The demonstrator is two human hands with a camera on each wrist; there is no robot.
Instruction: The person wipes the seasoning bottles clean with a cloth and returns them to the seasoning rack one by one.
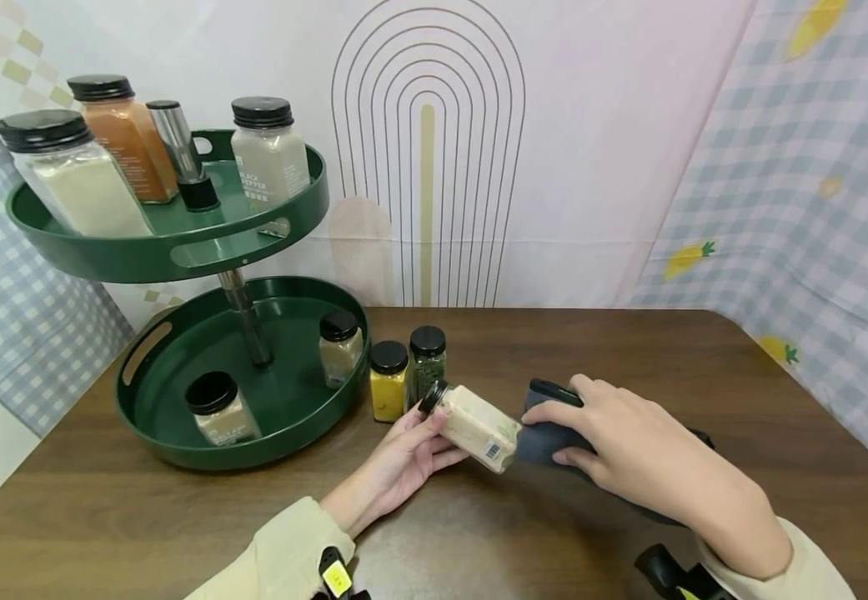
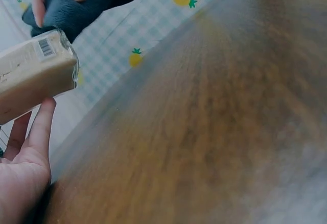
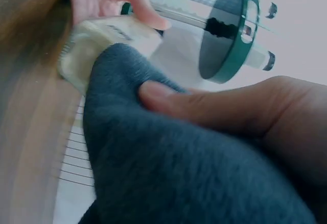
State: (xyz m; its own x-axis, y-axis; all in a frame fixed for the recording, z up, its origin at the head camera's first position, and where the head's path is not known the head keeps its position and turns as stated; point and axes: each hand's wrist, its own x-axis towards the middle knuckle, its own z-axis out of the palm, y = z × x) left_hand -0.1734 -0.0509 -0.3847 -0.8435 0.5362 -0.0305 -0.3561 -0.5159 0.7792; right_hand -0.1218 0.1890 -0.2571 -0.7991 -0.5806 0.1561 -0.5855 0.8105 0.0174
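My left hand (image 1: 416, 457) holds a spice jar (image 1: 479, 427) of pale powder, tilted above the table with its black lid up and to the left. A barcode shows near the base of the jar. In my right hand (image 1: 621, 437) is a dark blue-grey cloth (image 1: 542, 442), pinched between thumb and fingers. The cloth's tip (image 3: 120, 55) reaches the jar's bottom end; in the left wrist view the cloth (image 2: 84, 4) meets the jar (image 2: 38, 76) near the barcode.
A green two-tier tray (image 1: 246, 454) stands at left, with small jars below and larger jars plus a silver cylinder (image 1: 182, 154) above. Beside it on the wooden table (image 1: 479, 533) are a yellow spice jar (image 1: 388, 392) and a green herb jar (image 1: 428, 362). A patterned curtain hangs behind.
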